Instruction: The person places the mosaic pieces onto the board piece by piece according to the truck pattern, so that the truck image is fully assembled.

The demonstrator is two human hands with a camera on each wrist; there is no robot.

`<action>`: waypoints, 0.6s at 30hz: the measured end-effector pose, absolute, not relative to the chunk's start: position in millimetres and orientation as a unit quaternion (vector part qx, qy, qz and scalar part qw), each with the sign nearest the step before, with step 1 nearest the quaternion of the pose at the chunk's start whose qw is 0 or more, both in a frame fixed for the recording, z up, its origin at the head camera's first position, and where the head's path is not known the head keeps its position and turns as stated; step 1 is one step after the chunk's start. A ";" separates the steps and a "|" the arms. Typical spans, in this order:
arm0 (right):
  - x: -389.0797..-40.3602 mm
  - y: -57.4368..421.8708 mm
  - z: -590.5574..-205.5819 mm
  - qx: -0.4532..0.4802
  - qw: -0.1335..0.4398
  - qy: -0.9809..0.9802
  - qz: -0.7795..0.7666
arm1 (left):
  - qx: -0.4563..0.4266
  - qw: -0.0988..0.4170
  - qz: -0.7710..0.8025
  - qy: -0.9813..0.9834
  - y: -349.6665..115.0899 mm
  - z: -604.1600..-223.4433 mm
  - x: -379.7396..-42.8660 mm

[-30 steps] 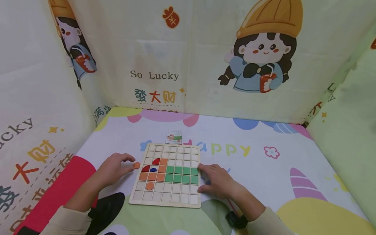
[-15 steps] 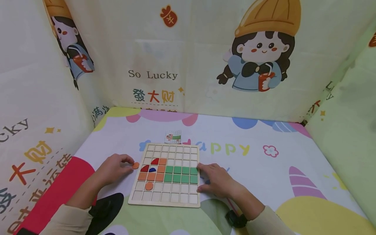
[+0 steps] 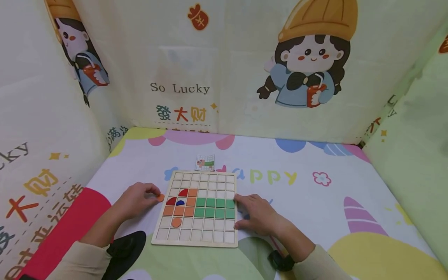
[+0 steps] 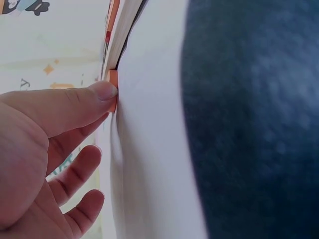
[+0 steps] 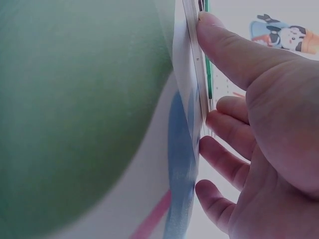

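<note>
A wooden grid board (image 3: 203, 235) lies flat on the table, with green square tiles (image 3: 210, 213), orange squares (image 3: 179, 210), two red curved pieces (image 3: 171, 201) and a dark-blue half-round piece (image 3: 180, 203) in its cells. An orange disc (image 3: 176, 222) sits in a lower cell. Just left of the board, my left hand (image 3: 134, 200) pinches another orange disc (image 3: 160, 197); in the left wrist view its thumb covers part of this disc (image 4: 113, 75). My right hand (image 3: 260, 214) rests at the board's right edge, thumb and fingertips against it with fingers relaxed.
Behind the board is a small picture card (image 3: 205, 162) with a grid pattern. The table is covered by a printed cloth (image 3: 301, 217). Patterned fabric walls (image 3: 241, 116) stand at the back and both sides.
My left hand's thumb and fingers have closed in on the loose orange disc, now covering more of it. The right hand stays at the board's edge. The head view has shifted slightly.
</note>
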State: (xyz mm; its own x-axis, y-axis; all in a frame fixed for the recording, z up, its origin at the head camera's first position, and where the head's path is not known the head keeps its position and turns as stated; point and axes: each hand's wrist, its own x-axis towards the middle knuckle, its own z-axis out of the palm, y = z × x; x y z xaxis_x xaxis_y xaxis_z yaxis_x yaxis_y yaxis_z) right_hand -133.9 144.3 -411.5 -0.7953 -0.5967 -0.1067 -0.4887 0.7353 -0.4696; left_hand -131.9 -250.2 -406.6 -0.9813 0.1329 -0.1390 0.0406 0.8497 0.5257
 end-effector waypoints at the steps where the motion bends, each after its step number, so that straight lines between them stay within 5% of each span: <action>1: -134.2 144.1 -411.4 -0.295 0.126 0.923 -0.214 | 0.047 0.084 0.271 0.958 -250.4 -407.3 -132.4; 18: -133.7 144.0 -409.9 -0.292 0.128 0.921 -0.225 | 0.037 0.096 0.257 0.961 -247.6 -404.3 -133.4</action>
